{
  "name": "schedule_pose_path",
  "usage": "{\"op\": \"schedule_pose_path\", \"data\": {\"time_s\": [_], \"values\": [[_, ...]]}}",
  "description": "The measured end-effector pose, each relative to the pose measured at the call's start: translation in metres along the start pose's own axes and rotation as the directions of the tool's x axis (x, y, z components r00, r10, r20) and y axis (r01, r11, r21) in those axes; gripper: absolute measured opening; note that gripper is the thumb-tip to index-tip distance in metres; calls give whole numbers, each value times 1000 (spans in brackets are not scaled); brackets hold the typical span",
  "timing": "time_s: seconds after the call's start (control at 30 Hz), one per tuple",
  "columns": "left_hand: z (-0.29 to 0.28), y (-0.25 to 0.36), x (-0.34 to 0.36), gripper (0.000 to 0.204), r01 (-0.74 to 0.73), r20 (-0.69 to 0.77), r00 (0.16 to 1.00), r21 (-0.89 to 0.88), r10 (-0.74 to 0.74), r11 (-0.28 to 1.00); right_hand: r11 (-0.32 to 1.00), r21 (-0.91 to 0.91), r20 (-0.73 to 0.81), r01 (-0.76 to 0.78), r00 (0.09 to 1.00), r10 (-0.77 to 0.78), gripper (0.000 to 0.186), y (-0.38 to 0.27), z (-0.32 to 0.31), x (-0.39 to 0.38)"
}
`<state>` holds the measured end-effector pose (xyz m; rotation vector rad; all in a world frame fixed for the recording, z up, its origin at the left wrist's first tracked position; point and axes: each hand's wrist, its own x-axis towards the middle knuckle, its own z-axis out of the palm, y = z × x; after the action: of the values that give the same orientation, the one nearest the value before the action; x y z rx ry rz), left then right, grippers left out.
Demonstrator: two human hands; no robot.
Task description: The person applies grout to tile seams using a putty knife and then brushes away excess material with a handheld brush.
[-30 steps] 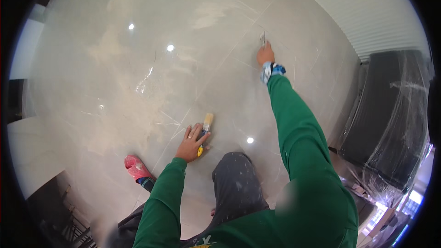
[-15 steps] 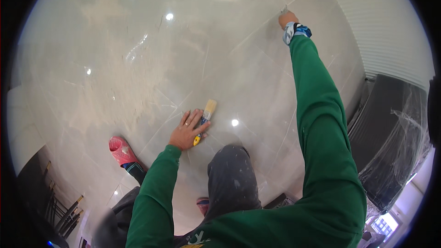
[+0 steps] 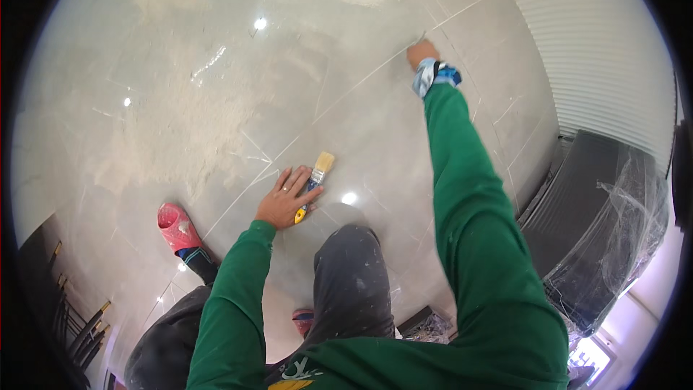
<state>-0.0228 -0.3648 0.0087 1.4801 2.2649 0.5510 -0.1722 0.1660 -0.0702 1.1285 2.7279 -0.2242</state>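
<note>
My left hand (image 3: 288, 198) lies on the grey tiled floor (image 3: 354, 87) with fingers spread, the blue-and-yellow handle of a pale-bristled paintbrush (image 3: 324, 161) caught between thumb and index finger. Farther forward on the right, my right hand (image 3: 421, 53), a patterned cloth at its wrist, is closed around a small, thin metal tool (image 3: 423, 36), mostly hidden by the fingers, on a pale line in the floor. Pale powdery smears mark the floor to the left.
Right of my arm stands a black item wrapped in clear plastic (image 3: 570, 209), beside a white ribbed surface (image 3: 606, 50). At lower left are stacked dark furniture legs (image 3: 79, 321). My pink clog (image 3: 177, 225) and grey-trousered knee (image 3: 350, 274) rest on the floor.
My right hand reached farther forward and right, then came back left and slightly toward me. My left hand stays at the brush. The view has shifted a little.
</note>
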Motion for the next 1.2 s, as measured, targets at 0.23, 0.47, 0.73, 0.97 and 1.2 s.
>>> {"op": "schedule_pose_path", "data": {"time_s": [0.23,0.47,0.73,0.97,1.2], "values": [[4,7,12,46,28,-69,997,-34,-30,999,859,483,244,-173,968,57,29,24,-77,-44],[2,0,6,46,90,-52,994,-37,-92,995,744,567,295,-354,930,219,21,11,-85,-7],[5,-5,2,49,85,-74,994,-9,-86,996,984,179,222,10,974,-50,25,75,-46,94],[8,-9,-6,50,105,-69,992,6,-105,994,732,-544,309,410,909,-280,13,26,-67,85],[13,-9,2,49,76,-69,995,-21,-78,997,603,-482,495,635,766,-410,13,85,-49,150]]}}
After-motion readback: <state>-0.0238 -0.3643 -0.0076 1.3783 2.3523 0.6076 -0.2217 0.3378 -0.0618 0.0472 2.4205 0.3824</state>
